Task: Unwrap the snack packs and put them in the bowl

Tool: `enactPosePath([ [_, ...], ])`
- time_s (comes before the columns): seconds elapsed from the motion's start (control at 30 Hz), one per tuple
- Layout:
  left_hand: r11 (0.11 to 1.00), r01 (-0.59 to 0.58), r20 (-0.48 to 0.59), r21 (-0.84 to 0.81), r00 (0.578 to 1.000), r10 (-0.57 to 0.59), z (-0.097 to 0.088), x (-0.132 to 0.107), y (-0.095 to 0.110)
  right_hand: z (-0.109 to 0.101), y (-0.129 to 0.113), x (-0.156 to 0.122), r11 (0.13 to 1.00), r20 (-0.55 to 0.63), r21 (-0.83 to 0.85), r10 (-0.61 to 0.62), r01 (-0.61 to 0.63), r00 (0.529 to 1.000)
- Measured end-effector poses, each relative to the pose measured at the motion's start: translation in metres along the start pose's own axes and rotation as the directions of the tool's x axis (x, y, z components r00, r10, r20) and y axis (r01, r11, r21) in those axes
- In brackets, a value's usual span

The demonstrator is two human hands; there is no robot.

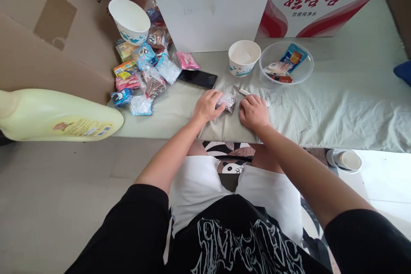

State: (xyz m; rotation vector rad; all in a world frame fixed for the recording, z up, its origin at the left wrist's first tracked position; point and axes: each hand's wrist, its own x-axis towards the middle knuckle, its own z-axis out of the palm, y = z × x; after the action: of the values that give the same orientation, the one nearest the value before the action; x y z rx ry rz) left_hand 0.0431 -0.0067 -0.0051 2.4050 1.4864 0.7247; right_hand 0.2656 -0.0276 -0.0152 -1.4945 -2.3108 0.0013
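Observation:
My left hand (208, 106) is closed around a small snack packet (229, 101) in clear, crinkled plastic, with something dark inside. The packet rests on the cloth near the table's front edge. To its right, my right hand (254, 111) lies on the table with curled fingers, over a small white-handled knife (243, 91). The knife's thin tip points toward the upper left, and its other end shows past my knuckles. A black phone (199, 78) lies just beyond my left hand. Behind the knife stands a white paper bowl (244, 58) with a blue pattern.
A clear plastic bowl (310, 68) at right holds several packets. Many wrapped snacks (146, 64) are heaped at left, beside another paper bowl (130, 21). A pale yellow bottle (58, 113) lies at the left edge. White boxes (212, 13) stand behind.

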Motion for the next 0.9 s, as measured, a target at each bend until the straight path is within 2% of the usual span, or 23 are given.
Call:
enactPosePath([
  [0.13,0.999,-0.006,-0.009,-0.049,1.0,0.006,0.001,-0.001,-0.002,0.0,-0.002,0.0,1.0,-0.011,0.001,0.009,-0.009,1.0],
  [0.3,0.993,0.05,-0.063,-0.104,0.996,-0.057,0.003,-0.002,-0.005,-0.004,-0.005,0.001,1.0,0.008,0.002,0.015,-0.015,1.0],
  [0.43,0.96,0.104,-0.114,-0.259,0.984,-0.137,0.001,-0.002,-0.009,-0.007,-0.004,0.001,0.997,-0.017,0.073,0.019,-0.018,1.0],
  [0.5,0.882,0.158,-0.156,-0.444,0.956,-0.249,0.001,-0.005,-0.01,-0.008,-0.003,-0.002,0.981,-0.064,0.188,-0.036,0.047,0.997],
  [0.53,0.806,0.191,-0.156,-0.56,0.931,-0.329,0.001,-0.007,-0.01,-0.008,-0.003,-0.004,0.965,-0.083,0.245,-0.07,0.089,0.994],
  [0.63,0.482,0.267,-0.018,-0.834,0.861,-0.508,0.001,-0.016,-0.006,-0.011,-0.009,-0.012,0.928,-0.062,0.347,-0.117,0.132,0.991],
  [0.7,0.352,0.298,0.074,-0.887,0.845,-0.53,-0.001,-0.023,0.0,-0.014,-0.015,-0.017,0.921,-0.011,0.375,-0.107,0.103,0.994],
  [0.8,0.352,0.334,0.093,-0.874,0.826,-0.555,-0.007,-0.029,0.005,-0.022,-0.022,-0.022,0.9,0.005,0.419,-0.137,0.122,0.991],
  [0.9,0.402,0.351,0.036,-0.845,0.789,-0.613,-0.013,-0.032,0.002,-0.032,-0.02,-0.027,0.872,-0.045,0.477,-0.1,0.109,0.994],
])
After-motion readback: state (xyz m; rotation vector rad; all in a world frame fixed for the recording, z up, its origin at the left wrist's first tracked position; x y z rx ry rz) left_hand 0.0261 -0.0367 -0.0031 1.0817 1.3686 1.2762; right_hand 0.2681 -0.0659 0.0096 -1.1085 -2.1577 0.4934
